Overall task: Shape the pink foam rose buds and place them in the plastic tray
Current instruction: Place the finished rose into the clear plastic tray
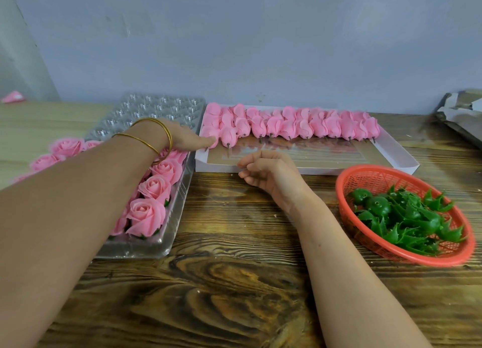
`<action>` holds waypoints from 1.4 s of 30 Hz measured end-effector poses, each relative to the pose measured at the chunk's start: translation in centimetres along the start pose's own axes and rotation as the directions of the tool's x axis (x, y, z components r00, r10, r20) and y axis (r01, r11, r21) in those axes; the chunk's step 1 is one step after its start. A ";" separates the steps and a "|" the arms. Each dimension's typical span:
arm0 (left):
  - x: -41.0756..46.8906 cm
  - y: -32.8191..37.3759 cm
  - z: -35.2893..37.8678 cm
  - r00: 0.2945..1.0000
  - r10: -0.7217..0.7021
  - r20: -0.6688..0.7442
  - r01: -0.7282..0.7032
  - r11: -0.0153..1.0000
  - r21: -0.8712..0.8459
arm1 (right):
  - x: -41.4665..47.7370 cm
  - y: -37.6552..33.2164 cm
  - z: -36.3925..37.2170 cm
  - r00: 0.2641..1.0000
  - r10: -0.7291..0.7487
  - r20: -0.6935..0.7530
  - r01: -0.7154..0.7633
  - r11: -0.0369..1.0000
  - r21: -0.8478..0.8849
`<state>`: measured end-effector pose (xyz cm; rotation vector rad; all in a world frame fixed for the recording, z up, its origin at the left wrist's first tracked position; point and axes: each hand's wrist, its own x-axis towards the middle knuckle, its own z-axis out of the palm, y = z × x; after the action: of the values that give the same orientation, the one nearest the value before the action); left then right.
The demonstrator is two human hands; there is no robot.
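A row of pink foam rose buds (292, 124) on short stems lies along the back of a white flat box (407, 156). My left hand (186, 139), with two gold bangles on the wrist, reaches across the clear plastic tray (146, 107) and touches the leftmost bud (210, 136) with its fingertips. Shaped pink roses (147, 216) fill the tray's near compartments; its far compartments hold nothing. My right hand (266, 171) hovers in front of the box with fingers loosely curled and nothing in it.
A red plastic basket (365, 175) with several green calyx pieces (407, 217) sits at the right on the wooden table (234, 282). Grey crumpled packaging (461, 110) lies at the far right. A stray pink piece (13, 96) rests at the far left by the wall.
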<state>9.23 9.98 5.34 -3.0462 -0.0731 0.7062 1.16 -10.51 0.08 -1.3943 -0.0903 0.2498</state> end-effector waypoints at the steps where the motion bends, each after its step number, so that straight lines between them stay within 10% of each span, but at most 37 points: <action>1: 0.1 -0.1 0.0 1.000 0.001 -0.010 0.000 1.000 0.025 | 0.0 0.0 0.0 1.000 0.001 0.001 -0.001 1.000 0.003; 19: 0.2 0.5 -0.3 0.976 0.059 -0.210 -0.062 0.998 -0.005 | -0.1 -0.2 0.1 1.000 0.007 -0.017 -0.007 1.000 0.017; 27: -1.4 3.1 -1.6 0.812 0.144 -0.566 -0.149 0.988 0.038 | 0.0 -0.1 0.0 1.000 0.006 -0.013 -0.006 1.000 0.021; 42: 1.5 6.1 1.8 0.777 0.156 -0.610 -0.151 0.987 0.060 | 0.0 -0.2 0.2 1.000 -0.002 -0.014 0.002 1.000 0.020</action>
<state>10.06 3.95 2.96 -3.1210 0.1891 -0.3207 1.14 -10.38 0.27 -1.3763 -0.0771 0.2385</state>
